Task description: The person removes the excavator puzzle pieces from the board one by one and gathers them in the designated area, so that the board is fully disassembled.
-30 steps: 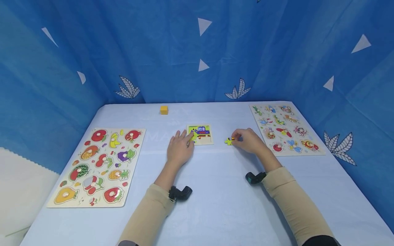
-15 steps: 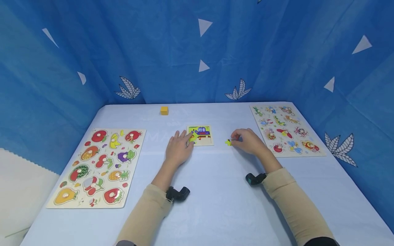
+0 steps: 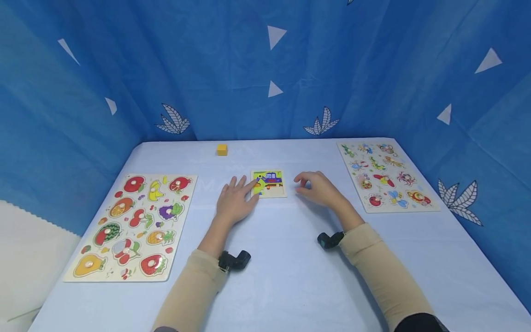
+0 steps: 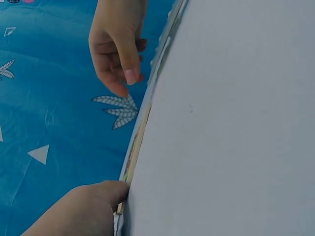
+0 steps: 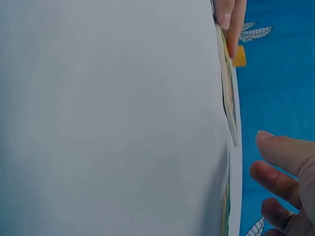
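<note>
A small wooden puzzle board point(image 3: 274, 190) with a blue and yellow tractor picture lies in the middle of the table. My left hand point(image 3: 235, 201) rests beside its left edge, fingers spread, with the index finger over the picture and the thumb at the lower left corner. In the left wrist view that thumb touches the board's edge. To the right of the board hovers my right hand point(image 3: 318, 188), apart from it. The right wrist view has the right thumb point(image 5: 283, 150) and fingers apart, and I see nothing between them. The loose yellow-green puzzle piece is not visible.
On the left lies a large fruit peg puzzle point(image 3: 176, 244). An animal and insect peg puzzle point(image 3: 394, 207) lies at the right. Near the back edge stands a yellow cube point(image 3: 221, 150). Blue curtain point(image 3: 232, 69) walls enclose the table's back and sides.
My right hand has moved left toward the board, and the puzzle piece at its fingertips is no longer in sight. My left hand has shifted slightly left, its thumb and index finger spreading wider.
</note>
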Action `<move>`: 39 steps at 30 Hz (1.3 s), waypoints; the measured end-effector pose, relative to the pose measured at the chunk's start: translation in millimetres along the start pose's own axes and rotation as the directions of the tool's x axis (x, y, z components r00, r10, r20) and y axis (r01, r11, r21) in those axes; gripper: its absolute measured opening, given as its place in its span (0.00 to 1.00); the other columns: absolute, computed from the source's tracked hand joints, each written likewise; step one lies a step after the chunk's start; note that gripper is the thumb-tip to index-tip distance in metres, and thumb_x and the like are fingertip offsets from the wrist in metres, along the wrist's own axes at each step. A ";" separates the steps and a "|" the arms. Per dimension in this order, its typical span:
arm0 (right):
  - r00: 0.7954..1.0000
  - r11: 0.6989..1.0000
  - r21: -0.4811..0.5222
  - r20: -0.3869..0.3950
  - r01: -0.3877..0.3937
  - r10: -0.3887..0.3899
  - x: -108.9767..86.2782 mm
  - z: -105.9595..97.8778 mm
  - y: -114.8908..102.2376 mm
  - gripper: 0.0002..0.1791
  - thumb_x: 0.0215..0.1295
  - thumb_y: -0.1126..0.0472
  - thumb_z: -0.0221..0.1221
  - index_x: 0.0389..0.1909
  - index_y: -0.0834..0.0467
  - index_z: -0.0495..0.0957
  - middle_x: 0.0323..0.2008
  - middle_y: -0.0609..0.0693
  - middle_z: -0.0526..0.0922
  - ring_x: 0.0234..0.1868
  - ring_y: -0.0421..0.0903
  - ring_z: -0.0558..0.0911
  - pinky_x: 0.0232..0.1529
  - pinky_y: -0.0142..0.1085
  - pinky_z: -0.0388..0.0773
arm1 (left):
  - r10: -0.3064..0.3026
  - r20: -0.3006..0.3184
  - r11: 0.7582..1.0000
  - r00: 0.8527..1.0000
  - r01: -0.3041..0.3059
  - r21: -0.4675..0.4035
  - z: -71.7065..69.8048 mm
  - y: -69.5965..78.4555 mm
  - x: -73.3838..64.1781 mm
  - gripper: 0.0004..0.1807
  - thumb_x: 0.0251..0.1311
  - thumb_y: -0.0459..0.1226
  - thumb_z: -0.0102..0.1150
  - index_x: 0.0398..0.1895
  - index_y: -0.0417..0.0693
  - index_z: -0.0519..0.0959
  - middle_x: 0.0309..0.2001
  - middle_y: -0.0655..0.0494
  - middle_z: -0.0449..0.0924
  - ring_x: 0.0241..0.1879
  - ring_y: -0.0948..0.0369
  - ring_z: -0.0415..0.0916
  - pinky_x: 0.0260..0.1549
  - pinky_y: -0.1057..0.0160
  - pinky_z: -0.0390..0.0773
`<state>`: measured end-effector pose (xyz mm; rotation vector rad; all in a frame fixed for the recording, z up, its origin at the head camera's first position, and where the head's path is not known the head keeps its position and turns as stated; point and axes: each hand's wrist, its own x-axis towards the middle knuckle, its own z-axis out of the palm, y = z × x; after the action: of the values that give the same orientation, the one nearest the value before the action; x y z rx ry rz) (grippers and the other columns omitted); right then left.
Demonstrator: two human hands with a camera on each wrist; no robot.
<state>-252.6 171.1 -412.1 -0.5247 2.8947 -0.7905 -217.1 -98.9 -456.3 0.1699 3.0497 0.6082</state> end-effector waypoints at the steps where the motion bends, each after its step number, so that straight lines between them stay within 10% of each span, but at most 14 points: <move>1: 1.000 1.000 0.000 0.004 -0.003 0.003 1.6 2.0 -3.2 0.16 0.66 0.55 0.64 0.53 0.53 0.80 0.39 0.48 0.82 0.47 0.49 0.74 0.55 0.46 0.75 | 0.004 0.002 1.000 1.000 -0.004 0.004 0.1 -1.5 -0.3 0.34 0.68 0.62 0.42 0.76 0.71 0.59 0.80 0.55 0.50 0.81 0.49 0.37 0.78 0.44 0.41; 39: 0.985 0.987 -0.076 0.107 0.143 -0.134 41.2 53.3 -62.6 0.17 0.68 0.52 0.63 0.55 0.49 0.82 0.42 0.45 0.79 0.45 0.44 0.73 0.50 0.38 0.74 | 0.041 -0.015 0.999 0.999 -0.041 0.024 1.2 -8.1 -4.3 0.36 0.66 0.61 0.43 0.77 0.69 0.57 0.80 0.55 0.49 0.81 0.50 0.37 0.78 0.43 0.42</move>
<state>-262.7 80.7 -426.2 -0.7592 2.8318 -0.6404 -213.6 -106.4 -460.5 0.2301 3.0768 0.5791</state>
